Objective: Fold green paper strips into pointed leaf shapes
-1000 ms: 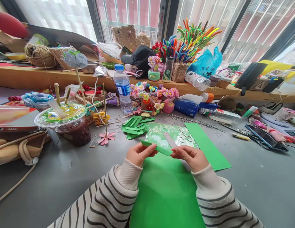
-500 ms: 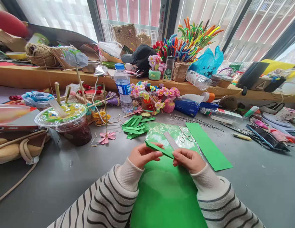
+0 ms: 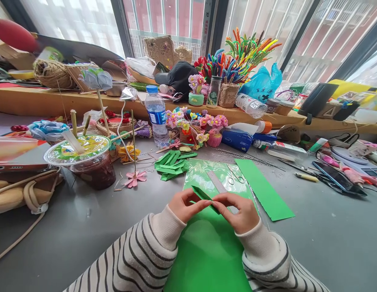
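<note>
Between my hands is a folded strip of green paper [image 3: 201, 193], tilted, with its far end pointing up and left. My left hand [image 3: 188, 205] pinches it from the left, the thumb along its near side. From the right, my right hand [image 3: 237, 209] grips its lower end with thumb and forefinger. Both hands hover over a large green paper sheet [image 3: 211, 259]. Just beyond lie a ruler [image 3: 215, 181] and scissors [image 3: 234, 175] on a clear plastic sleeve [image 3: 199, 169]. A pile of folded green paper pieces [image 3: 172, 165] is at its left.
A wide green paper strip [image 3: 265, 190] lies on the right. Left stand a drink cup [image 3: 95, 172] and a pink flower on a stem [image 3: 135, 179]. A water bottle [image 3: 157, 117], crocheted flowers [image 3: 203, 123] and a phone [image 3: 337, 178] are farther back. A crowded ledge [image 3: 133, 106] runs behind.
My right hand has moved left, bringing my fingertips close together. The folded green paper has turned steeper and sits slightly lower. The view has shifted slightly.
</note>
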A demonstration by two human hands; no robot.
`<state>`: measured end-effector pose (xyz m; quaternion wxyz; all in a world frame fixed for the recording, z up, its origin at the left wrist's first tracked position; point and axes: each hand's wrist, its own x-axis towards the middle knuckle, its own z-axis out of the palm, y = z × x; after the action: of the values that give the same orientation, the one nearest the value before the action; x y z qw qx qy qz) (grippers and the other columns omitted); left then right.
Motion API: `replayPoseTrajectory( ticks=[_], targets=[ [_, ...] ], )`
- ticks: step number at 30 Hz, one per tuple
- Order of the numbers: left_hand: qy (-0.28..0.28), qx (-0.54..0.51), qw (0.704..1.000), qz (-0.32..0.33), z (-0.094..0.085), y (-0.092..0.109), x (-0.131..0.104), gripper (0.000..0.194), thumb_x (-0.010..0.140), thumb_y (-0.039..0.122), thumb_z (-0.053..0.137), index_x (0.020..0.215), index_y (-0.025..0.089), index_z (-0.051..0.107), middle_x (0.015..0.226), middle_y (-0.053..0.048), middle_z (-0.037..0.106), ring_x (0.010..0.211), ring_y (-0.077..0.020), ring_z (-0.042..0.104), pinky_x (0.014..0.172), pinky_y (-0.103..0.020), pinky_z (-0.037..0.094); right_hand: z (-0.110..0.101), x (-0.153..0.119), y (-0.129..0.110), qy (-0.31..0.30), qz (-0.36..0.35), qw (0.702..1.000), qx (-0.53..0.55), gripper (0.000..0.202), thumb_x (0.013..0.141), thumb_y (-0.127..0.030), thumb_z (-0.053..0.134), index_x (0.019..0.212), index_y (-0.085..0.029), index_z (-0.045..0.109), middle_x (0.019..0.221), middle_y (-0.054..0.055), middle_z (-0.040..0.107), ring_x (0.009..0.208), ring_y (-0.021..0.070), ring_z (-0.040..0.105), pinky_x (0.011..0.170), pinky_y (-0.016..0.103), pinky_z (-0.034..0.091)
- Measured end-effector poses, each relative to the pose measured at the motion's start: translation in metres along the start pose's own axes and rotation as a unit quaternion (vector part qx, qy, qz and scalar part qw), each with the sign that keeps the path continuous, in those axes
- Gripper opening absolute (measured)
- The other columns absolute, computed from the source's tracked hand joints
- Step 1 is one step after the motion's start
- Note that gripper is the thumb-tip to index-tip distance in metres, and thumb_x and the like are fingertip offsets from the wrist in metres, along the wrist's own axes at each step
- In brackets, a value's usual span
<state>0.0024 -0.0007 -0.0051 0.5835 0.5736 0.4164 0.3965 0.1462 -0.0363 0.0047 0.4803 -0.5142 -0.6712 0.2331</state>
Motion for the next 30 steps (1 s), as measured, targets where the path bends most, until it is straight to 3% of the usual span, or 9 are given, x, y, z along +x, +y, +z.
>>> replayPoseTrajectory(
  ticks=[3,5,9,11,14,19,24,28,30],
  targets=[
    [0.014,0.050,0.997,0.049,-0.012,0.010,0.000,0.030,0.050,0.034,0.063,0.071,0.013,0.058,0.066,-0.004,0.060,0.060,-0.0152,0.055,0.052,-0.024,0.045,0.000,-0.001,0.003,0.039,-0.005,0.999,-0.030,0.007,0.065,-0.020,0.054,0.066,-0.016,0.060,0.059,0.002,0.063,0.050,0.0129,0.057,0.050,0.023,0.047],
    [0.090,0.130,0.982,0.103,-0.030,0.020,0.003,0.030,0.060,0.034,0.056,0.081,0.014,0.056,0.072,-0.005,0.061,0.061,-0.0142,0.055,0.054,-0.025,0.046,-0.001,-0.001,0.005,0.056,0.009,0.998,-0.038,0.007,0.065,-0.021,0.053,0.066,-0.017,0.060,0.060,0.002,0.063,0.050,0.0130,0.057,0.051,0.023,0.048],
    [0.237,0.451,0.838,0.195,-0.073,0.028,0.019,0.026,0.072,0.025,0.040,0.090,0.017,0.056,0.087,-0.006,0.059,0.072,-0.0174,0.054,0.066,-0.031,0.043,-0.002,-0.001,0.005,0.046,0.026,0.998,-0.043,0.007,0.066,-0.021,0.053,0.067,-0.017,0.059,0.060,0.002,0.063,0.052,0.0129,0.057,0.053,0.023,0.048],
    [0.177,0.553,0.785,0.218,-0.089,0.024,0.031,0.030,0.072,0.021,0.039,0.097,0.016,0.053,0.096,-0.007,0.057,0.089,-0.0202,0.049,0.078,-0.033,0.038,-0.002,-0.001,0.004,0.036,0.032,0.998,-0.044,0.008,0.067,-0.021,0.052,0.068,-0.017,0.059,0.062,0.002,0.063,0.054,0.0129,0.058,0.054,0.023,0.048],
    [0.069,0.629,0.750,0.194,-0.098,0.017,0.044,0.031,0.070,0.020,0.041,0.097,0.014,0.054,0.099,-0.008,0.056,0.099,-0.0222,0.043,0.085,-0.033,0.032,-0.002,-0.001,0.005,0.045,0.035,0.997,-0.043,0.008,0.066,-0.021,0.052,0.068,-0.016,0.059,0.062,0.003,0.063,0.053,0.0130,0.058,0.054,0.023,0.048],
    [0.036,0.646,0.752,0.130,-0.099,0.016,0.051,0.030,0.069,0.025,0.044,0.094,0.015,0.056,0.090,-0.009,0.058,0.087,-0.0217,0.049,0.076,-0.032,0.037,-0.002,-0.001,0.006,0.043,0.046,0.997,-0.045,0.009,0.067,-0.022,0.052,0.068,-0.017,0.059,0.062,0.003,0.063,0.053,0.0130,0.057,0.054,0.023,0.048],
    [0.066,0.622,0.771,0.121,-0.102,0.023,0.048,0.026,0.069,0.027,0.042,0.087,0.016,0.057,0.085,-0.008,0.057,0.080,-0.0211,0.051,0.070,-0.030,0.038,-0.001,-0.001,0.008,0.070,0.061,0.995,-0.026,0.010,0.066,-0.025,0.052,0.066,-0.017,0.058,0.059,0.002,0.062,0.051,0.0140,0.057,0.051,0.025,0.048],
    [0.115,0.556,0.816,0.105,-0.095,0.035,0.036,0.026,0.070,0.033,0.040,0.086,0.017,0.053,0.082,-0.009,0.060,0.074,-0.0227,0.054,0.065,-0.031,0.038,-0.001,-0.001,0.009,0.072,0.089,0.993,0.011,0.011,0.065,-0.028,0.053,0.065,-0.017,0.057,0.058,0.004,0.060,0.051,0.0153,0.056,0.050,0.026,0.047],
    [0.103,0.481,0.867,0.077,-0.085,0.042,0.029,0.025,0.068,0.036,0.043,0.083,0.018,0.052,0.071,-0.006,0.061,0.065,-0.0216,0.055,0.062,-0.031,0.038,-0.002,0.000,0.008,0.063,0.103,0.992,0.028,0.012,0.065,-0.028,0.053,0.065,-0.017,0.057,0.058,0.004,0.060,0.051,0.0148,0.055,0.050,0.026,0.047]
  ],
)
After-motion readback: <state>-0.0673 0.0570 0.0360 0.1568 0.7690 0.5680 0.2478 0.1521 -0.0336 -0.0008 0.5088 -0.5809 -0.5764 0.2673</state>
